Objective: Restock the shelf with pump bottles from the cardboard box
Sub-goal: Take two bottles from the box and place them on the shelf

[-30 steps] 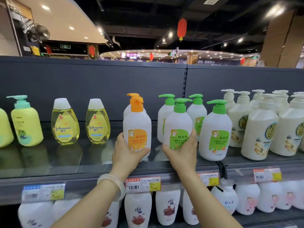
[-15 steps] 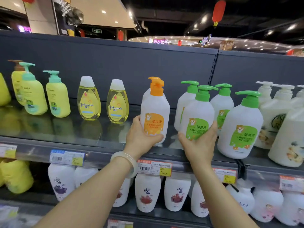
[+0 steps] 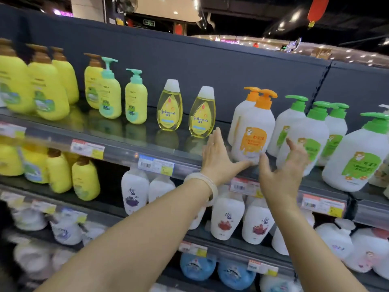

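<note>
Store aisle, dark shelf [image 3: 147, 142] with glossy top. Orange-pump bottle [image 3: 252, 133] stands near front edge, second one behind. Left hand [image 3: 219, 159] just left of it, fingers straight, thumb at base. Right hand [image 3: 288, 175] before green-pump bottle [image 3: 305, 140], fingers spread, holding nothing. Two yellow oil bottles [image 3: 169, 110] further left.
</note>
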Motion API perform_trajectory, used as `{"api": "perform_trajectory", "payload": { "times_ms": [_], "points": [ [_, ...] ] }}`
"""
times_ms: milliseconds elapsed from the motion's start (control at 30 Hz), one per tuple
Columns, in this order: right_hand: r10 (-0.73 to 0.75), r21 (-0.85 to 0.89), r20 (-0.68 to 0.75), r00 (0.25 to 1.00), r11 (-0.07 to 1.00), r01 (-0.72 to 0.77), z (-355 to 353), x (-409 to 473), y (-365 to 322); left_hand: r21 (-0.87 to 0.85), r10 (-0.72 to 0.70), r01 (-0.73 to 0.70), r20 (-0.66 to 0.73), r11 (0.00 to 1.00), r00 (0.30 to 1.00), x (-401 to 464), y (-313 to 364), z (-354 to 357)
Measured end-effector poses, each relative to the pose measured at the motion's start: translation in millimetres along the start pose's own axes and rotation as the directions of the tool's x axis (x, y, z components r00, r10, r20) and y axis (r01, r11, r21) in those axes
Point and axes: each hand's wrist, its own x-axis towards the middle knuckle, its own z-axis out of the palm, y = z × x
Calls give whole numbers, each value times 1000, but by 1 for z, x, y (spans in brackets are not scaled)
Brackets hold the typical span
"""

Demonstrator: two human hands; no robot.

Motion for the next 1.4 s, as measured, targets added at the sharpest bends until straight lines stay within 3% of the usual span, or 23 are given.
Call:
{"api": "perform_trajectory", "payload": {
  "times_ms": [100,200,267,367,433,600,767,933,1100,1267,1400],
  "points": [
    [-26,-6,237,971,1000,29,32,-39,-44,84,63,-55,-94,995,994,-43,-40,-46],
    [20,-58,518,855,998,13,75,-90,-83,242,-35,55,-84,969,996,-93,-98,-109],
    [48,-157,733,679,983,100,107,-127,-112,410,-139,148,-52,900,989,-128,-141,-153],
    [63,-161,946,317,943,292,154,-189,-160,607,-342,292,-35,739,939,-184,-203,-217],
    [2,-62,986,167,933,354,181,-233,-193,668,-426,345,-46,659,904,-222,-237,-255],
    [-104,142,988,-116,906,400,231,-326,-253,680,-574,505,-150,532,805,-293,-302,-322],
    [-89,220,944,-317,887,406,285,-390,-274,649,-727,621,-150,439,671,-337,-364,-361],
    [-48,223,900,-433,905,362,343,-427,-283,614,-822,723,-203,316,532,-354,-414,-386],
    [0,176,883,-470,928,330,390,-466,-288,621,-848,723,-172,302,502,-349,-463,-407],
    [135,12,880,-455,952,305,434,-501,-281,635,-877,684,-19,360,479,-335,-525,-431],
    [295,-242,897,-330,951,192,461,-528,-269,672,-846,572,158,470,509,-326,-586,-457]
  ]
}}
